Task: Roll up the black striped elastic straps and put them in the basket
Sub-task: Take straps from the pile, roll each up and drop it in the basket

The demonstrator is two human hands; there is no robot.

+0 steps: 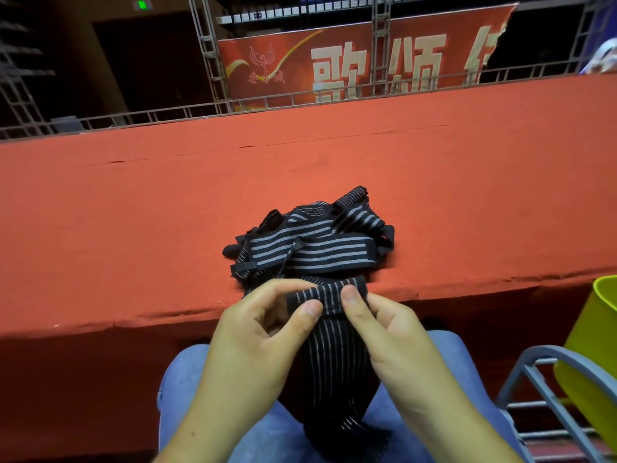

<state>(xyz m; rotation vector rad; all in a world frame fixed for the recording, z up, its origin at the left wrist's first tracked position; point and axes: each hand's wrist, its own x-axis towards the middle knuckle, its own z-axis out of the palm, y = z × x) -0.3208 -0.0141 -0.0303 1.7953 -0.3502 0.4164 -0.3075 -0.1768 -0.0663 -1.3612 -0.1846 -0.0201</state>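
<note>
Held strap: top end at the table edge, tail hanging over the lap.
Left hand: thumb and fingers clamped on that top end.
Right hand: fingers clamped on it too, thumbs side by side.
Basket: far right, apart from both hands.
Strap pile: on the red table, just beyond the fingers.

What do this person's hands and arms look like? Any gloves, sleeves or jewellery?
The left hand and right hand are bare: no gloves, rings or watch. No sleeves show down to the picture's edge. Fingernails are short. Blue denim trousers cover the legs.
</note>
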